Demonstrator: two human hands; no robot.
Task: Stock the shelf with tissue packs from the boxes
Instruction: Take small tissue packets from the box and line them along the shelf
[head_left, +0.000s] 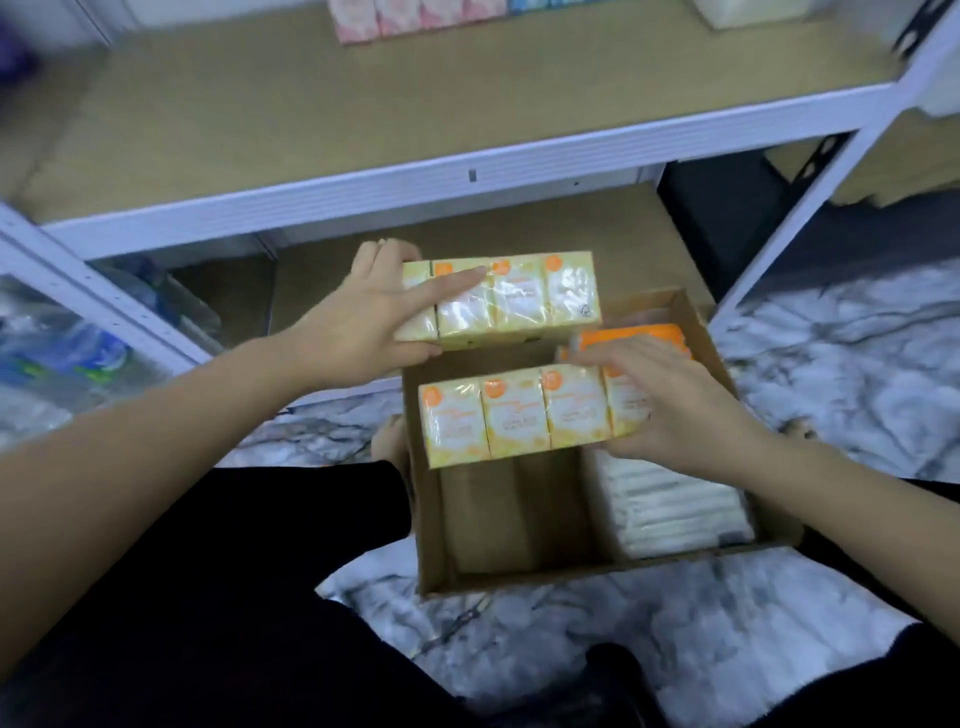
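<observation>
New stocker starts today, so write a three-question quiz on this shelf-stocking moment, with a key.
1. True or false: the left hand holds a yellow tissue multipack above the cardboard box.
2. What does the right hand grip?
A. the orange pack
B. a second yellow multipack
C. the box wall
3. Fill in: the pink packs stand at the ___ of the upper shelf board.

Key
1. True.
2. B, the second yellow multipack; the orange pack lies behind it in the box.
3. Back.
</observation>
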